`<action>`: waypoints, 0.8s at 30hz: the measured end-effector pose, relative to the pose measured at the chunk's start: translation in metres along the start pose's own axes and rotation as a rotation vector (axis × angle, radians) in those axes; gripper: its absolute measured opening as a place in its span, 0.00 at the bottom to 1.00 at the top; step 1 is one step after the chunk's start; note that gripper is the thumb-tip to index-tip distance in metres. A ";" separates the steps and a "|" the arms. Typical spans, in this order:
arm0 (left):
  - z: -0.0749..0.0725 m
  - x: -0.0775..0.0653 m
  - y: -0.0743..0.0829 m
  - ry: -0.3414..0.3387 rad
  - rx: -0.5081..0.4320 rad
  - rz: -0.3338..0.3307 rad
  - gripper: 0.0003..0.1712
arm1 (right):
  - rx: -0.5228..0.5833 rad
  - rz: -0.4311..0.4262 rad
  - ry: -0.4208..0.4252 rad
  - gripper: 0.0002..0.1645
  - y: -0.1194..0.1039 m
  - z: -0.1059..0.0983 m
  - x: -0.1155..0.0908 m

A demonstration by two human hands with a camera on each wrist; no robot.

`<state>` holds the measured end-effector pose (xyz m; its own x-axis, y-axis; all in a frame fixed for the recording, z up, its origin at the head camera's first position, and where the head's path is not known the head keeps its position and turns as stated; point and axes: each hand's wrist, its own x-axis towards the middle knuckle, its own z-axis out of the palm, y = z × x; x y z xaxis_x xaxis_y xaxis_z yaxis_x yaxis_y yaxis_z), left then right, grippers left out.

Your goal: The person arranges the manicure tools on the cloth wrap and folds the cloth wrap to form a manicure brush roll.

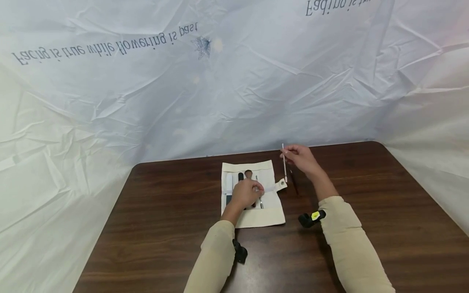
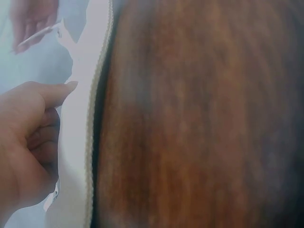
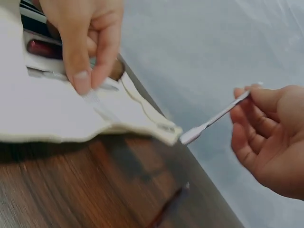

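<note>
A cream fabric tool pouch (image 1: 260, 219) lies unfolded on the table. My left hand (image 1: 246, 192) is over its middle; in the right wrist view its thumb and forefinger pinch a pale strip of the pouch beside a metal tool (image 3: 47, 74) in a slot. Raised beyond the pouch's right side, my right hand (image 1: 298, 158) pinches a slim silver tool (image 3: 216, 118) with a flat, spatula-like end. That end points down near the snap tab (image 1: 281, 184). Slotted in the pouch are a brown-bristled brush (image 1: 248, 174), a black-ended tool (image 1: 240, 176) and a white-ended tool (image 1: 229, 181), partly behind my left hand.
On the dark wooden table (image 1: 165, 211), a thin dark red stick (image 1: 294, 184) lies right of the pouch, below my right hand. White sheeting (image 1: 234, 101) with printed lettering hangs behind the table's far edge. A black wrist mount (image 1: 311, 218) sits by my right sleeve.
</note>
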<state>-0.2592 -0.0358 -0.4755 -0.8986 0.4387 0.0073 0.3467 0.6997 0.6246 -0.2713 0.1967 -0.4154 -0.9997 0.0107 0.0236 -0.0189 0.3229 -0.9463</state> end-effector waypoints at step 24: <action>-0.001 0.002 -0.001 -0.001 0.040 -0.001 0.07 | -0.134 0.024 -0.030 0.18 0.008 0.073 0.022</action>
<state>-0.2616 -0.0362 -0.4759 -0.8986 0.4387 0.0055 0.3562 0.7221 0.5931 -0.2949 0.1300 -0.4462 -0.9999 -0.0075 -0.0100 0.0056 0.4467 -0.8947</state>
